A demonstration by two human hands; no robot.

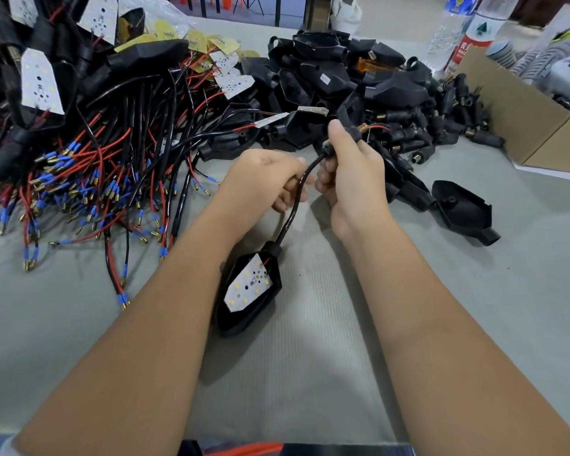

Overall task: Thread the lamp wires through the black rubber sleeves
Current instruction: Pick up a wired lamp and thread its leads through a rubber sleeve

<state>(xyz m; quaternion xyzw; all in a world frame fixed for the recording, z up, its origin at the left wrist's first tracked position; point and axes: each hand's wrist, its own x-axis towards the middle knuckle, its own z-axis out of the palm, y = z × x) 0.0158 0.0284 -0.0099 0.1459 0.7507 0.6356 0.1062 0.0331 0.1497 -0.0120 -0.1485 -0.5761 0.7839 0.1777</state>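
Note:
A black lamp housing [249, 292] with a white LED board lies on the grey cloth between my forearms. Its black sheathed wire [293, 205] curves up into both hands. My left hand [267, 179] is closed around the wire's middle. My right hand [349, 172] grips a black rubber sleeve [336, 144] with the wire running into its lower end. A brass threaded tip and a red wire end [377, 127] stick out of the sleeve's top, beyond my thumb.
A tangle of finished lamps with red and black wires [89, 172] fills the left. Loose black housings [336, 74] and rubber sleeves [448, 126] are heaped behind. One empty housing [461, 210] lies at right. A cardboard box [527, 120] and water bottles [474, 31] stand far right.

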